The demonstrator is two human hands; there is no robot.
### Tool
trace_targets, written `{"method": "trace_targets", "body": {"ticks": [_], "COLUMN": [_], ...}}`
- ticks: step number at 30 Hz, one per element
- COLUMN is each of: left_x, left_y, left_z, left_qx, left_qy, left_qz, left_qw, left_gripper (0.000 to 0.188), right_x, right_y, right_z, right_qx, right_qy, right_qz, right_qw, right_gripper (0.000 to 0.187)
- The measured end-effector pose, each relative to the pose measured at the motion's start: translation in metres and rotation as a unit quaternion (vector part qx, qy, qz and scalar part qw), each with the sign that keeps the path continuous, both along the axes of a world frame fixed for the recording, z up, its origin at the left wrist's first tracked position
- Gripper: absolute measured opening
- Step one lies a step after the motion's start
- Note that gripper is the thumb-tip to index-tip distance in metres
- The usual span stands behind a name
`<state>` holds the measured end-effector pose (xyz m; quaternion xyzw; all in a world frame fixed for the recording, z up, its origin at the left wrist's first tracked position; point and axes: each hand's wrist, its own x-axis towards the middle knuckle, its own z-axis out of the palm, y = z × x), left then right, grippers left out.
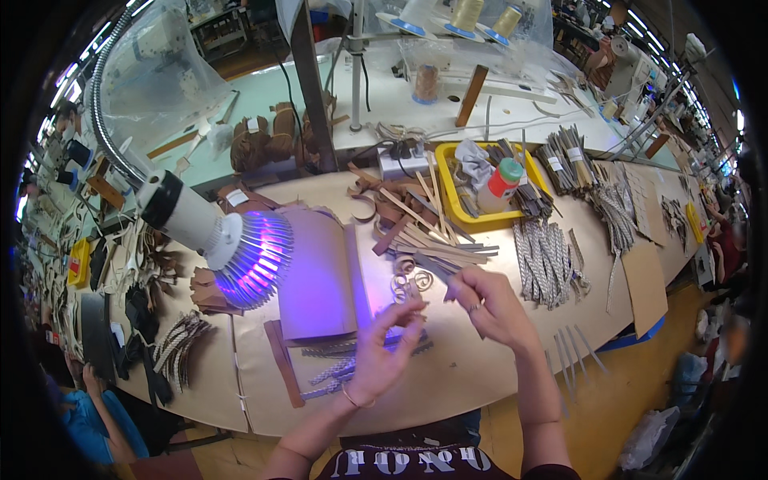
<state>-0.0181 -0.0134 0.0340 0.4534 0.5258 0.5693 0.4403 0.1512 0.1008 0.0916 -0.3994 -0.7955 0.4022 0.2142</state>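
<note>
Workbench (456, 400) in a sewing workshop, showing, from left, a lit finned lamp (256, 260), a curved brown sheet (320, 296) and the left hand (382, 352), thumb and fingers bent inward, any grip indeterminable. Coiled tan strips (430, 280) lie just beyond its fingertips, probably light and springy, best taken by the outer edge. Farther right, the right hand (488, 308) has curled fingers, their hold likewise unclear, with braided straps (544, 264) beyond

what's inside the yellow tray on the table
The yellow tray holds a green-capped bottle, a crumpled grey cloth and some dark strips. Whatever lies beneath them is covered, so most of the tray's bottom can't be seen.
</note>
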Motion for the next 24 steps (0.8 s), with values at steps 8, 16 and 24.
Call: {"method": "trace_targets", "body": {"ticks": [8,16,24], "left_x": [0.005,0.021,0.029], "left_y": [0.006,0.006,-0.002], "left_z": [0.009,0.008,0.007], "left_qx": [-0.012,0.273,0.291], "left_qy": [-0.177,0.268,0.353], "left_qz": [0.033,0.084,0.001], "left_qw": [0.984,0.920,0.889], "left_gripper": [0.023,0.032,0.035], "right_x": [0.008,0.012,0.022], "right_y": [-0.050,-0.094,-0.106], "right_z": [-0.010,0.003,0.000], "right_qx": [-0.040,-0.001,-0.043], "right_qy": [0.036,0.102,0.152], "right_qz": [-0.008,-0.203,-0.216], "right_qw": [0.998,0.974,0.964], "right_gripper": [0.015,0.009,0.007]}}
